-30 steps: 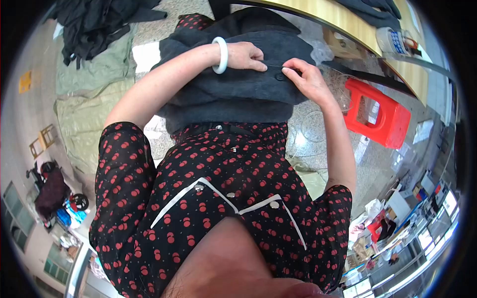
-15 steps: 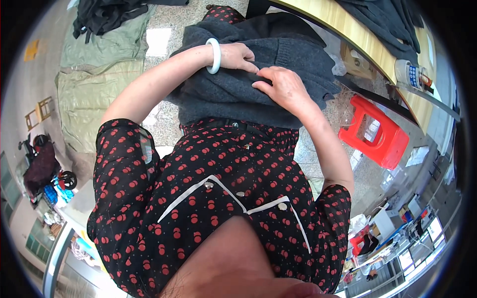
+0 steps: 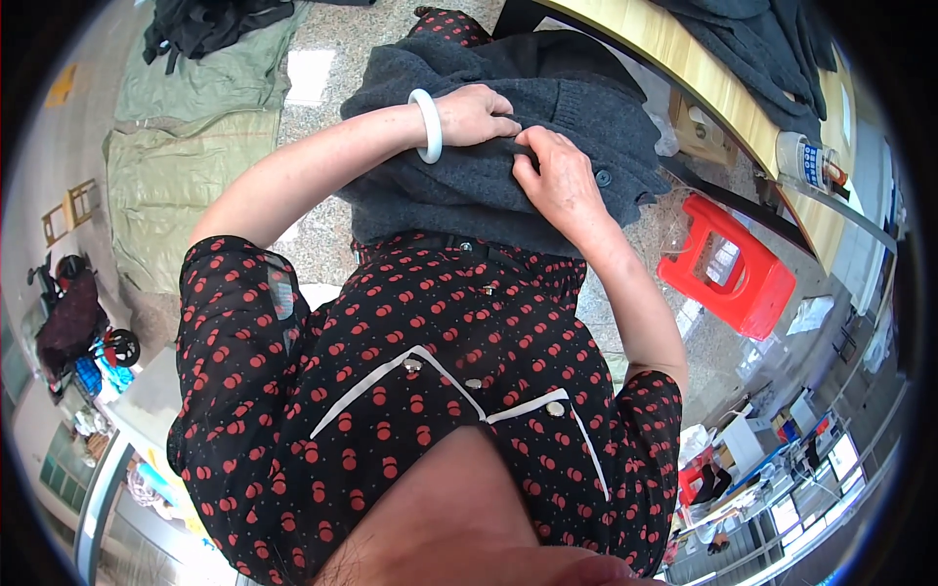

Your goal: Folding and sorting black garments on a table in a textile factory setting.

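A dark grey knitted cardigan (image 3: 440,190) lies bunched across my lap, with a ribbed band and a round button (image 3: 603,179) showing at its right side. My left hand (image 3: 477,115), a pale bangle (image 3: 426,127) at its wrist, rests on the upper part of the knit with its fingers bent onto the cloth. Close beside it, my right hand (image 3: 562,178) pinches a fold of the cardigan between thumb and fingers. The two hands' fingertips almost meet at this fold. What lies under the fingers is hidden.
A wooden-topped table (image 3: 728,68) curves along the right, with dark garments (image 3: 757,49) and a clear plastic tub (image 3: 806,161) on it. Below stands a red plastic stool (image 3: 728,269). Green woven sacks (image 3: 191,200) cover floor at left, under dark cloth (image 3: 210,29).
Both hands have shifted slightly, the left one a little to the right. A fold of cloth now shows between them, and a button has come into sight beside my right hand.
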Available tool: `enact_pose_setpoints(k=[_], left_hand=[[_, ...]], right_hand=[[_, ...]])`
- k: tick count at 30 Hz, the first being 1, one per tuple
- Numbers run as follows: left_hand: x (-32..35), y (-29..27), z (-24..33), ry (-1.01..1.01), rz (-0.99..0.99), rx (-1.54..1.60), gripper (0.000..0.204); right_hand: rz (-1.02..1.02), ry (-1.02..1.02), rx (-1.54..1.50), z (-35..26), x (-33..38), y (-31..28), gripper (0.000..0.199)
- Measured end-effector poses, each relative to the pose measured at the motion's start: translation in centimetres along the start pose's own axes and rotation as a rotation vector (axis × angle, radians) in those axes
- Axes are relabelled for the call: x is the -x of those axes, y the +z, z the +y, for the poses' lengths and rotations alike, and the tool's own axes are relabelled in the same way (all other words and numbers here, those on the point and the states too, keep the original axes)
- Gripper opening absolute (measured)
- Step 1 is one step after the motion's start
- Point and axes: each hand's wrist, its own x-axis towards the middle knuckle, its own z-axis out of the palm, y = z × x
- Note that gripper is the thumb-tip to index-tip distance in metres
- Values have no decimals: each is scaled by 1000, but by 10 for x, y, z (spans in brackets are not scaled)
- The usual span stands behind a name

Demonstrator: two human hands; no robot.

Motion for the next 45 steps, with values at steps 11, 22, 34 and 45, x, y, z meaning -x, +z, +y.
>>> enact_pose_setpoints(k=[11, 22, 34, 45], left_hand=[[6, 4, 2, 179, -32, -258, 28], [18, 15, 11, 206, 82, -424, 24], [18, 19, 4, 247, 145, -377, 18], [19, -28, 20, 110, -229, -6, 35]], right_hand=[[63, 5, 223, 3, 7, 5, 20], [58, -11, 189, 12, 9, 12, 20], [44, -38, -11, 22, 8, 1, 16], [-9, 44, -128, 21, -7, -36, 16]])
